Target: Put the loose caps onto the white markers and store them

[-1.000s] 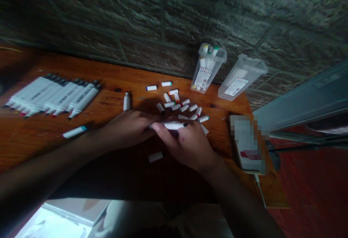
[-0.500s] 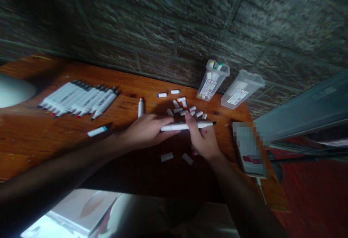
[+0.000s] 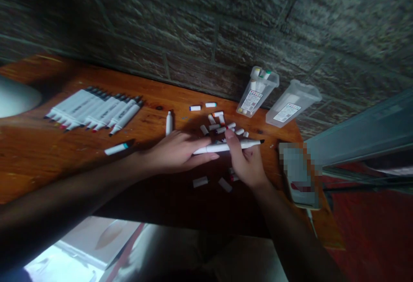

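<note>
A white marker [image 3: 217,147] with a bare dark tip at its right end lies level between my two hands. My left hand [image 3: 176,152] grips its left end between thumb and fingers. My right hand [image 3: 247,159] is closed round it nearer the tip, thumb on top. Just beyond and under the hands lie several loose marker caps [image 3: 222,118] with coloured ends. Another white marker [image 3: 169,124] stands out past my left fingers, and one with a teal band [image 3: 116,148] lies beside my left forearm.
A row of uncapped markers [image 3: 93,108] lies at the left on the wooden table [image 3: 155,90]. By the brick wall stand a clear container [image 3: 254,93] with some markers and a second clear container [image 3: 292,105]. A phone [image 3: 300,179] with a cable lies at the right edge.
Both hands still hold the marker, in nearly the same pose. The whole view has shifted slightly, and the hands and marker sit a little farther right in it.
</note>
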{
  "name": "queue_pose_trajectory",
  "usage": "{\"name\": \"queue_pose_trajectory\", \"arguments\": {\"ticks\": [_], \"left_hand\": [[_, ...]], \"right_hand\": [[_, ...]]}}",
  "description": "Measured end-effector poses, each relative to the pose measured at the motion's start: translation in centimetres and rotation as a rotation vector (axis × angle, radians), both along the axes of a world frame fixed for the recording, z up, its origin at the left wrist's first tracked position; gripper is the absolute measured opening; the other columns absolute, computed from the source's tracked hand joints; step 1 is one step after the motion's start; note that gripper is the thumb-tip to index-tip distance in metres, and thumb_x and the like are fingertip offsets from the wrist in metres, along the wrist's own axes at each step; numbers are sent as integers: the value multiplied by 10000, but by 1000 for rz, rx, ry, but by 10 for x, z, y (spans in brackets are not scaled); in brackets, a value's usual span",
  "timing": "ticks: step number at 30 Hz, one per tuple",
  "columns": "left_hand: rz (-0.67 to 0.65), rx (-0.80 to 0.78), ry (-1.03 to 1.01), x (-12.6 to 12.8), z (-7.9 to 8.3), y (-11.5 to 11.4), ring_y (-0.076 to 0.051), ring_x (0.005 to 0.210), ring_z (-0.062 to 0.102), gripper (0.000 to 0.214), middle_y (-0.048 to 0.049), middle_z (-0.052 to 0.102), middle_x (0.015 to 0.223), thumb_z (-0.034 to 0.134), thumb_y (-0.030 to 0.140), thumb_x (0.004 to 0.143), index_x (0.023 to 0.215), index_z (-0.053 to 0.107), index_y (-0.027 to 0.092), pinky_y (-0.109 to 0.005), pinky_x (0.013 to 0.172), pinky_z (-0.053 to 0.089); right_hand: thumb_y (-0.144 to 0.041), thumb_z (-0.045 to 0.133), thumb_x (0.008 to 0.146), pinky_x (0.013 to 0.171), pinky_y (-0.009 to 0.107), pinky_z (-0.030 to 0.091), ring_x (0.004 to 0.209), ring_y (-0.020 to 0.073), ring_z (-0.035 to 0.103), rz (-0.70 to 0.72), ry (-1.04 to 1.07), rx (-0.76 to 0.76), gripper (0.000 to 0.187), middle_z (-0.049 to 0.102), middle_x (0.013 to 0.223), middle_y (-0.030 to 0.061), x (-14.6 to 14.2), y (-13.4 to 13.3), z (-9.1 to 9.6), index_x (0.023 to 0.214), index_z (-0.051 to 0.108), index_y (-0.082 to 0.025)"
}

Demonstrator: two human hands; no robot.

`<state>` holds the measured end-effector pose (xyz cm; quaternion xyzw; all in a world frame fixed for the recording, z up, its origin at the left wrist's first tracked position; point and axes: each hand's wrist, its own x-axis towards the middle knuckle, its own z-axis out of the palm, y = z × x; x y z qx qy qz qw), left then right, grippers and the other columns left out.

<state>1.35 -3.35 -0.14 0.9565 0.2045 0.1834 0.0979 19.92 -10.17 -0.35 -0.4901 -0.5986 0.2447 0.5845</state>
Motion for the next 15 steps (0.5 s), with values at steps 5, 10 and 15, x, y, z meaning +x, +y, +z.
{"name": "queue_pose_trajectory", "arguments": {"ticks": [5,10,15], "left_hand": [[-4,-20,-13,0,-1,1,-140,613,616,405,-11,677,741,408,502,994,909,647,186,-237,564,392],[6,-39,-13,1,-3,3,-154,663,642,405,-25,706,817,411,507,991,926,657,193,-242,597,421],[43,-63,9,2,-8,4,-159,674,653,376,-27,711,849,411,482,996,1000,661,202,-246,609,441]], "right_hand": [[-317,558,940,688,289,507,725,165,654,-1,-6,10,179,638,633,-33,1,1,-2,851,681,-222],[-278,560,939,724,292,511,752,164,671,6,-69,59,164,676,674,-29,1,1,-2,835,678,-230],[-276,564,935,720,288,519,755,157,678,3,-82,85,170,705,755,-18,2,2,-1,806,663,-226]]}}
